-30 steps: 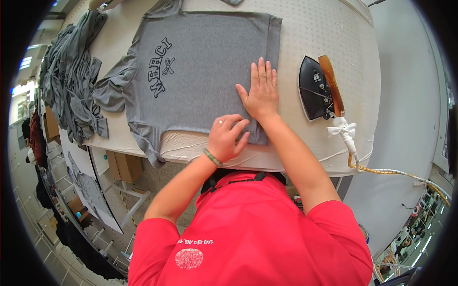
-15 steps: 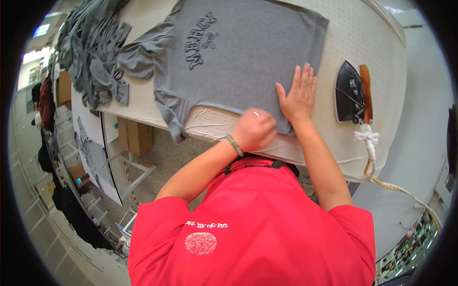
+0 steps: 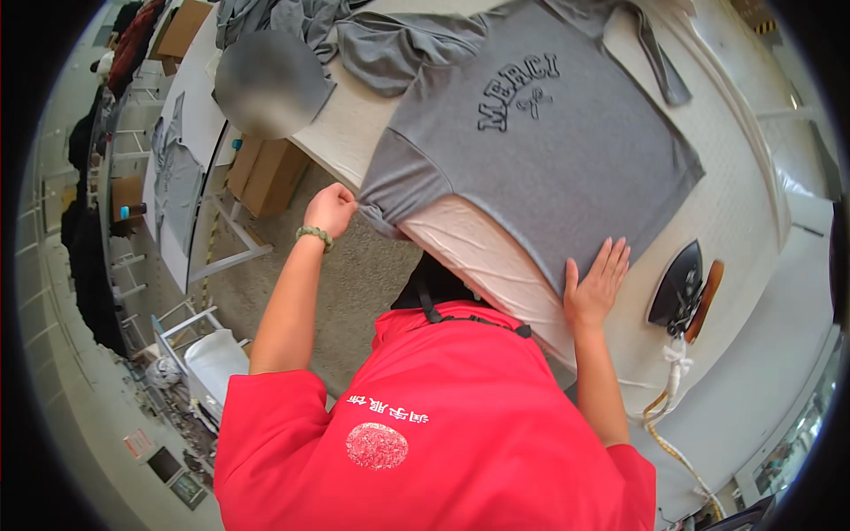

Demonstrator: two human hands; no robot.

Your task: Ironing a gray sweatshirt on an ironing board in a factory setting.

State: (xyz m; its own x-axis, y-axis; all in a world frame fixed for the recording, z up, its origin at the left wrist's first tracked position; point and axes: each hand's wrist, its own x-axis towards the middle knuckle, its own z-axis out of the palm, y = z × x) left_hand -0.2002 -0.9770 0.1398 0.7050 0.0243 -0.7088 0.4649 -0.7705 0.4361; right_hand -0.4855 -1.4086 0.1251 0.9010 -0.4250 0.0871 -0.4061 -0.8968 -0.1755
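Note:
A grey shirt (image 3: 567, 150) with dark lettering on its chest lies spread over the pale padded ironing table (image 3: 482, 243). At the table's near edge, my left hand (image 3: 331, 211) pinches the end of the shirt's near sleeve and holds it out to the left. A beaded bracelet circles that wrist. My right hand (image 3: 597, 285) rests flat on the hem's near corner, fingers stretched out. To its right an iron (image 3: 678, 285) with a wooden handle rests on the table.
More grey garments (image 3: 283, 22) are heaped at the far left, partly behind a blurred round patch. A cardboard box (image 3: 268, 177) stands below the table edge. Beyond it is a white board (image 3: 189, 168) with a grey garment. The iron's cord (image 3: 670, 438) trails off the near right edge.
My left hand has moved left from near the hem and taken hold of the sleeve end. The sleeve is now drawn out straighter. My view has turned left.

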